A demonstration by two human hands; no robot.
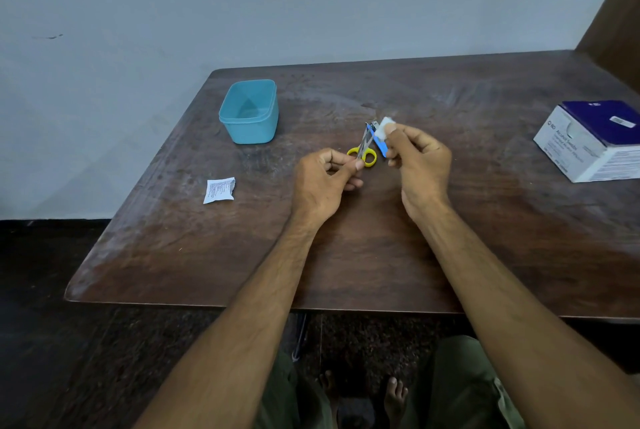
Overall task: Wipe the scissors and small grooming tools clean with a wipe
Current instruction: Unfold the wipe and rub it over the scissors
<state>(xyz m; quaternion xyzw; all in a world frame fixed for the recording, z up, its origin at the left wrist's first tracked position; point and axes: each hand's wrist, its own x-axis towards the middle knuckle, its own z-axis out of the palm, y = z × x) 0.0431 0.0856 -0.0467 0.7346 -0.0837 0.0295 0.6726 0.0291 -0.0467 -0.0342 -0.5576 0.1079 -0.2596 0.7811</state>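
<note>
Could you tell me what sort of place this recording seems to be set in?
Probably a plain room at home: a worn wooden table against a bare painted wall, with a box of alcohol swabs and a blue plastic tub.

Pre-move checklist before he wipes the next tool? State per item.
1. Wipe in right hand: ok, pinched at the fingertips.
2. Left hand has a tool: ok, it pinches a thin metal tool; which tool, cannot tell.
3. Scissors within reach: ok, yellow handles lie on the table between the hands.
4. Blue tool free to pick up: cannot tell, the right hand's fingers partly cover it.
5. Tub ready for cleaned tools: ok, open and empty, far left.
6. Spare wipes: ok, box at right; torn wrapper lies left.
</note>
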